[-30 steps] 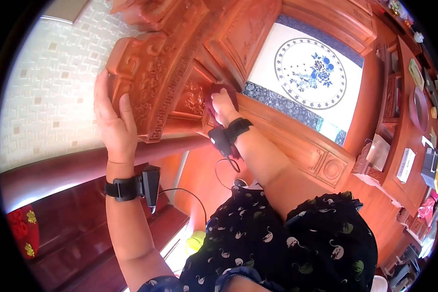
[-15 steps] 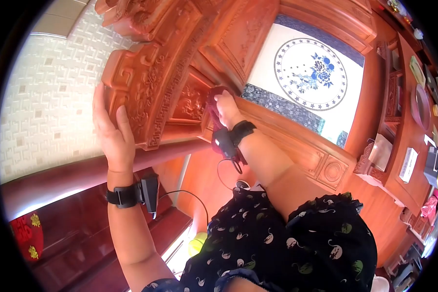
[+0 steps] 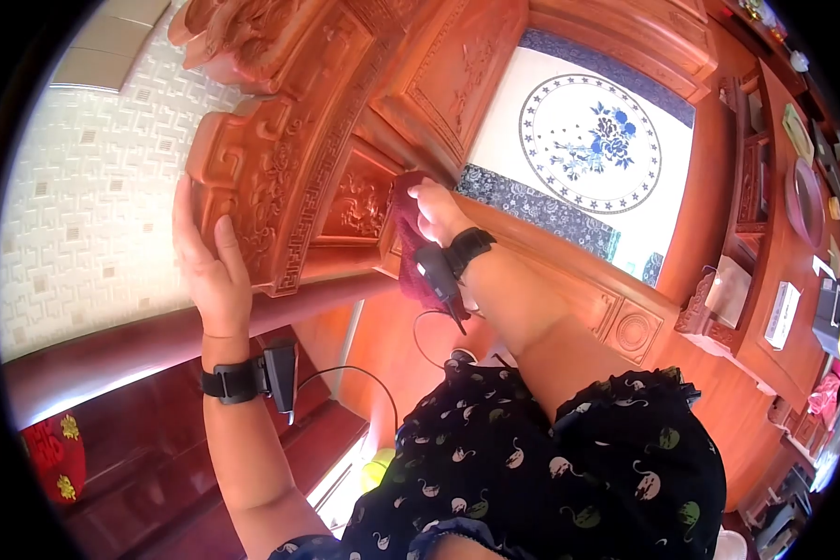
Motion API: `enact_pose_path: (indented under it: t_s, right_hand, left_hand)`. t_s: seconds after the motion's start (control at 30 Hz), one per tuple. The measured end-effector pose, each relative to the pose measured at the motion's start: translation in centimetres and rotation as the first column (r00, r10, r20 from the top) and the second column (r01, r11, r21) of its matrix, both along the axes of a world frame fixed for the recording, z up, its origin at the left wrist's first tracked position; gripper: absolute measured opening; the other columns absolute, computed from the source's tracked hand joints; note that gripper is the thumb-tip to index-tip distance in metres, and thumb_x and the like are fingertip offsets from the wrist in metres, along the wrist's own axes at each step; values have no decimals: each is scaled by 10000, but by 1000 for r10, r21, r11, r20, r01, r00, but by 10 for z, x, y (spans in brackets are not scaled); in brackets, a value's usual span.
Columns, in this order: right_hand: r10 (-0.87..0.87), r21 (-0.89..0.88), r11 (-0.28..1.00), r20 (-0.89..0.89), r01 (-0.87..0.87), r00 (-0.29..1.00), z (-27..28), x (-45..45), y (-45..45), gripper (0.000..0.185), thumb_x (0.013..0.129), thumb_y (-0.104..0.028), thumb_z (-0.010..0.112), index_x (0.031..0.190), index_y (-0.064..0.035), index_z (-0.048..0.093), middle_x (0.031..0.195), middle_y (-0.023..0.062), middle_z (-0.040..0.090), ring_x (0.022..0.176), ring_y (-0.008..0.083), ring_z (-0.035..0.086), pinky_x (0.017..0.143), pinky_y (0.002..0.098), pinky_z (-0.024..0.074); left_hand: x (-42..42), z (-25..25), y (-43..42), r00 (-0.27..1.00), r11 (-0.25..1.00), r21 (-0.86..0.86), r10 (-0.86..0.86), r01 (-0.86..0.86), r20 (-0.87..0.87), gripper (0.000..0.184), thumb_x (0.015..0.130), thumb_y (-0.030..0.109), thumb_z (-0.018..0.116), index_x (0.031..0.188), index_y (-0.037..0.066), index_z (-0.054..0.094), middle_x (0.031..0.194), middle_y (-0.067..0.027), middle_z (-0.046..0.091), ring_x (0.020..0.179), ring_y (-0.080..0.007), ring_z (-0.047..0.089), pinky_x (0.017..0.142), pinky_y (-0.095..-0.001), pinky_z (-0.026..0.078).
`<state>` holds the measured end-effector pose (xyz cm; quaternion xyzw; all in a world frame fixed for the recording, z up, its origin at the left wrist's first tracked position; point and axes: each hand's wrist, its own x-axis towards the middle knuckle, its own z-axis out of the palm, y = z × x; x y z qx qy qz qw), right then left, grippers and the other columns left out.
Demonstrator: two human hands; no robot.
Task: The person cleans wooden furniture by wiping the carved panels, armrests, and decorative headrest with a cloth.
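My left hand (image 3: 213,280) rests against the scrolled end of a carved reddish wooden backrest (image 3: 271,177), its fingers stretched along the outer edge and the thumb apart on the front. My right hand (image 3: 436,213) is closed on a dark red cloth (image 3: 408,229), beside the carved side panel and the front rail of a wooden seat. The cloth hangs down below the hand, partly hidden by the wrist. Both wrists wear black straps with small devices and cables.
A white and blue floral cushion (image 3: 593,149) lies on the seat. At the left are a patterned pale wall (image 3: 93,215) and dark red wooden furniture (image 3: 159,457). A wooden desk (image 3: 765,271) with a box and papers stands at the right. Something yellow-green (image 3: 376,469) is near the floor.
My right hand has shifted slightly, and more of the red cloth now hangs beside it. My left hand stays on the carved wood; the view has tilted a little.
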<state>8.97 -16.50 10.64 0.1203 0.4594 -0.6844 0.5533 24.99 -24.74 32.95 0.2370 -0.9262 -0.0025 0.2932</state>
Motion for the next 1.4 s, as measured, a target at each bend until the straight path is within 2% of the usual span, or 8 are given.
enact_pose_path:
  t_s: [0.07, 0.2, 0.37, 0.47, 0.67, 0.97, 1.23, 1.4]
  right_hand:
    - [42, -12, 999, 28, -42, 999, 3, -4, -2, 521, 862, -54, 422, 1349, 3, 245, 1411, 107, 285, 1286, 226, 283, 1013, 302, 258]
    - [330, 353, 926, -582, -135, 743, -9, 14, -19, 297, 851, -81, 417, 1109, 63, 447, 1131, 212, 519, 1066, 286, 490, 794, 378, 417]
    - [191, 135, 980, -421, -147, 887, -14, 28, -3, 444, 862, -90, 417, 1269, 67, 340, 1333, 220, 369, 1234, 278, 360, 966, 321, 312]
    - [-62, -44, 997, -68, 59, 996, -8, 9, 7, 349, 832, -44, 400, 1173, 31, 403, 1141, 220, 515, 1026, 327, 516, 799, 365, 431]
    - [87, 11, 996, -62, -86, 994, -22, -11, 2, 585, 871, -109, 411, 1396, -63, 156, 1436, 137, 214, 1308, 288, 211, 1035, 331, 212]
    - [318, 351, 929, -589, -119, 743, -38, -3, -30, 319, 838, -112, 401, 1089, 76, 459, 1165, 300, 476, 1076, 398, 479, 877, 375, 402]
    - [81, 51, 996, -228, -71, 970, -98, 27, -39, 194, 773, -42, 483, 964, -10, 494, 825, 129, 494, 764, 235, 522, 647, 383, 439]
    - [183, 33, 983, -65, -181, 981, -61, 15, -9, 277, 807, -52, 463, 1081, -19, 483, 996, 134, 506, 883, 246, 499, 766, 409, 414]
  left_hand:
    - [0, 0, -1, 1000, 1000, 16, -6, 6, -6, 448, 929, 127, 414, 1335, -10, 284, 1281, -179, 419, 1146, -265, 434, 970, -341, 338]
    - [1, -1, 1, 1000, 1000, 25, 3, -3, -4, 447, 930, 126, 411, 1336, -9, 282, 1285, -179, 414, 1149, -262, 431, 972, -338, 335]
    - [-2, 0, 3, 1000, 999, 43, 23, -22, -13, 449, 930, 127, 409, 1339, -4, 277, 1292, -180, 404, 1156, -263, 427, 978, -342, 332]
    - [-1, 0, 2, 999, 998, 52, 35, -35, -7, 464, 892, 42, 426, 1331, -15, 287, 1307, -194, 395, 1173, -304, 428, 977, -364, 338]
    - [1, -1, 2, 999, 995, 89, 37, -36, -12, 459, 892, 37, 422, 1328, -16, 287, 1300, -193, 402, 1176, -297, 429, 977, -368, 339]
    - [-1, -2, 0, 1000, 998, 53, 25, -26, 12, 452, 929, 104, 392, 1351, 8, 260, 1287, -167, 407, 1148, -237, 433, 968, -334, 344]
    - [-2, -1, 4, 999, 994, 101, 35, -31, -35, 456, 892, 37, 422, 1324, -21, 289, 1292, -194, 409, 1169, -298, 430, 975, -367, 339]
    - [1, -1, 1, 1000, 999, 20, 30, -30, 3, 456, 892, 41, 429, 1321, -28, 292, 1288, -199, 413, 1170, -301, 432, 972, -368, 345]
